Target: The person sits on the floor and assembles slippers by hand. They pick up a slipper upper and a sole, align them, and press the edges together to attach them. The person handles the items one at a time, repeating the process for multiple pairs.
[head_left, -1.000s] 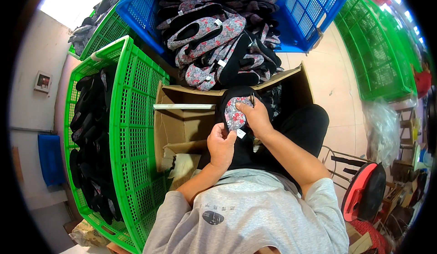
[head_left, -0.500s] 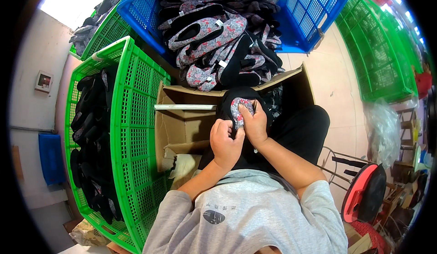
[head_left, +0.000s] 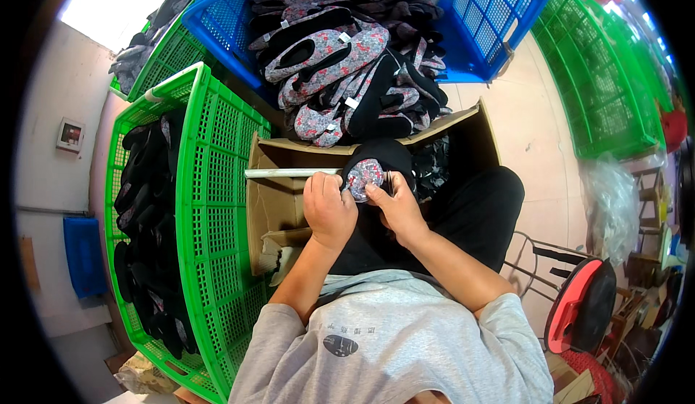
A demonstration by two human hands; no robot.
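A floral slipper (head_left: 364, 180), grey with red, is held between my two hands over the black-trousered knee. My left hand (head_left: 329, 205) is closed, its fingertips pinching the slipper's left edge. From the other side, my right hand (head_left: 397, 205) grips it, thumb pressed on the patterned face. Much of the slipper is hidden by the fingers and blends with the dark trousers. Beyond the knee, a blue crate (head_left: 478, 49) carries a heap of similar floral and black slippers (head_left: 333, 64), some with white tags.
An open cardboard box (head_left: 279, 205) sits around my legs, with a white rod (head_left: 293, 173) across it. At left stands a green crate (head_left: 217, 216) of dark slippers. Green crates (head_left: 601, 78), a clear plastic bag (head_left: 608, 194) and a red-and-black seat (head_left: 583, 306) are on the right.
Both hands and the slipper have shifted slightly left. My left hand has turned and closed at the slipper's left edge, and the slipper's floral face looks rounder.
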